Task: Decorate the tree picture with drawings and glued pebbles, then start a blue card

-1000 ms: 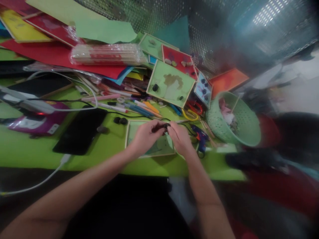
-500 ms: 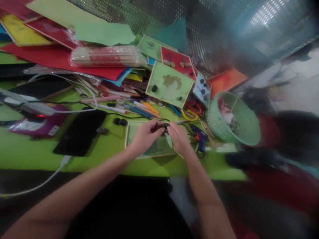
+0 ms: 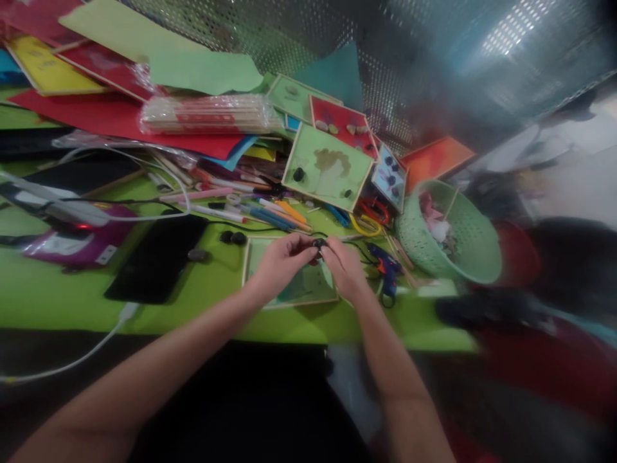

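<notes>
Look, the left hand point(image 3: 282, 262) and right hand point(image 3: 346, 270) both pinch a small black lump point(image 3: 319, 244), maybe a stone, over the green framed picture point(image 3: 308, 287). It's so tiny that it could pop out and drop if the fingers squeeze crookedly. Half a second ago they pinched it the same way; only the view has tipped slightly.

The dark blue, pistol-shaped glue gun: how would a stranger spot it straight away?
Start at the bright green table and find the round, pale green perforated plastic basket on the right. Between that basket and the person's bare right hand lies the dark blue glue gun. Its pistol shape and small orange patch set it apart from the thin, straight, tan sticks beside it.
</notes>
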`<state>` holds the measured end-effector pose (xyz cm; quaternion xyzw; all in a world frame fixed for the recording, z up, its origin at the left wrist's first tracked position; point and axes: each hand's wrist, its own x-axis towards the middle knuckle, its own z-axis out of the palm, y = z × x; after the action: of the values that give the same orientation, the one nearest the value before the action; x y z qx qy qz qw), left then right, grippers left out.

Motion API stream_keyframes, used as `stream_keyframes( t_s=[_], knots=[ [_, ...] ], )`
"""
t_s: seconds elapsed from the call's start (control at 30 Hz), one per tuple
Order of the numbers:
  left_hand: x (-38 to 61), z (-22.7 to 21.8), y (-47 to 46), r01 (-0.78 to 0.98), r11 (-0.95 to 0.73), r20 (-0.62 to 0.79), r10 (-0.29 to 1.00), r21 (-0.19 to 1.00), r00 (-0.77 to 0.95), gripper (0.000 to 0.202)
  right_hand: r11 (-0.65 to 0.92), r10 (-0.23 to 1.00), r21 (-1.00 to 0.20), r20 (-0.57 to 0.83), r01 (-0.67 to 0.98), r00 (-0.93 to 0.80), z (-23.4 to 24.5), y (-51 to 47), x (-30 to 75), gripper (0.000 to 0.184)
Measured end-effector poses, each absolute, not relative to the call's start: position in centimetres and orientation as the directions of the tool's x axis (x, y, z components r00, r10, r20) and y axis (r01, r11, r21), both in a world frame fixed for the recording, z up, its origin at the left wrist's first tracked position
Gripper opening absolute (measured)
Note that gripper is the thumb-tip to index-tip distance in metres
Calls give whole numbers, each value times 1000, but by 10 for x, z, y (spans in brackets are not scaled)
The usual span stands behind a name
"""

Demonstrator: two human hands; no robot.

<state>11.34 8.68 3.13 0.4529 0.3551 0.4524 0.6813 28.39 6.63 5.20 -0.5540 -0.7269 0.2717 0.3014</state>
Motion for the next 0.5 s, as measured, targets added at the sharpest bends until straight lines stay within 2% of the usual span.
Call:
stream_keyframes(
  t_s=[0.1, 0.2, 0.37, 0.5],
  knots=[
    [114, 33, 87, -296, 185, -82, 941, 937, 329, 18, 262, 965, -663, 170, 701, -200, 52, 67, 283, 26],
    [113, 37, 87, -364, 261, -138, 934, 894, 330, 20, 265, 964, -675, 207, 689, -167, 54, 66, 283, 25],
    [109, 41, 89, -470, 363, -249, 925, 805, 288, 31, 228, 969, -818, 241, 529, -45, 60, 63, 286, 26],
    [108, 40, 89, -491, 375, -256, 921, 787, 293, 37, 202, 963, -927, 247, 317, 106, 64, 41, 301, 19]
  ],
)
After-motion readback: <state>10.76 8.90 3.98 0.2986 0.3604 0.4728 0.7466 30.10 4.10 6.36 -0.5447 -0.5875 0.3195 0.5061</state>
